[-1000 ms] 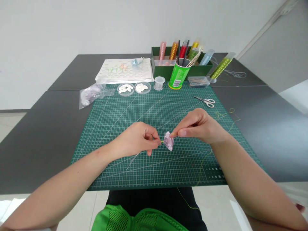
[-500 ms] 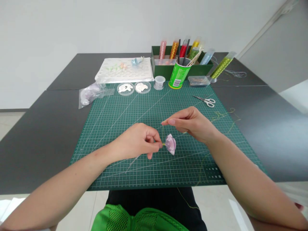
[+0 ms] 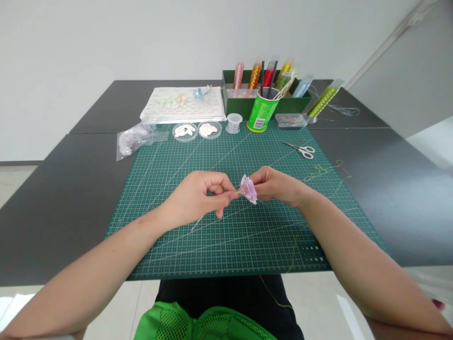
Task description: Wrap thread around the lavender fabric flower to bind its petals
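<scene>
A small pale purple flower [image 3: 248, 189] is held above the green cutting mat [image 3: 219, 255]. My left hand [image 3: 205, 193] pinches its thin yellow-green stem just left of the petals. Right behind the petals, my right hand [image 3: 276, 185] is closed, its fingertips partly hidden by the flower; what they hold cannot be made out. Fine yellow-green thread [image 3: 320, 171] lies in loose curls on the right of the mat, and a strand hangs over the front edge. Thin pale wire ends stick out below my left hand.
White-handled scissors [image 3: 306, 151] lie at the mat's right. Behind stand a green can [image 3: 262, 113], a dark green box [image 3: 230, 106] of colored tubes, a clear spool [image 3: 234, 123] and two petal dishes [image 3: 184, 132]. A plastic bag [image 3: 132, 140] sits left, near white sheets [image 3: 184, 113].
The flower and my left hand have moved up and slightly left. My right hand has come down and left to the flower, and the thread once stretched upright between the hands no longer shows.
</scene>
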The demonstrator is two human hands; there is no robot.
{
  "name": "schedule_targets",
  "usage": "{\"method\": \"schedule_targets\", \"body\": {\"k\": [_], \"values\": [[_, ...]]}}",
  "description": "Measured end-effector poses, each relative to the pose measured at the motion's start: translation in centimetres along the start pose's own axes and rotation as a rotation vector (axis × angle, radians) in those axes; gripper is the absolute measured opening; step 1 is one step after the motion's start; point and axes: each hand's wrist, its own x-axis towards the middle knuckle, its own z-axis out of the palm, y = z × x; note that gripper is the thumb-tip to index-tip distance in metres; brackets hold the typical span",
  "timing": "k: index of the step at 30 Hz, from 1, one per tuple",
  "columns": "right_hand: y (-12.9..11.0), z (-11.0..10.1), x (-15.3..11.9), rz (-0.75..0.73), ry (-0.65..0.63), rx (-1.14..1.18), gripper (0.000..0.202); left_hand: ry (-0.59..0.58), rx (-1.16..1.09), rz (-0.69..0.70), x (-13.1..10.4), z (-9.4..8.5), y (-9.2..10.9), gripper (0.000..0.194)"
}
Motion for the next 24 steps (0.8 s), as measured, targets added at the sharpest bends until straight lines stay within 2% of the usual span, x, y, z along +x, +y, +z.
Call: {"method": "schedule_targets", "body": {"k": [4,7,12,18,21,24], "values": [[-0.3,0.0,-0.3,-0.024,-0.070,0.107,0.030,0.200,0.122,0.087,0.4,-0.1,-0.4,0.021],[-0.5,0.2,-0.5,-0.065,-0.078,0.200,0.029,0.301,0.220,0.141,0.5,0.1,-0.7,0.020],[-0.5,0.6,-0.6,-0.084,-0.062,0.270,0.030,0.361,0.255,0.160,0.6,0.5,-1.0,0.019],[-0.6,0.8,-0.4,-0.071,-0.038,0.322,0.030,0.391,0.092,0.109,0.5,0.4,-1.2,0.020],[-0.3,0.8,0.1,0.015,0.116,0.406,0.027,0.450,0.035,0.136,0.5,0.3,-1.1,0.018],[0.3,0.9,0.8,0.037,0.459,0.293,0.030,0.484,0.030,0.141,0.5,0.3,-1.0,0.017]]}}
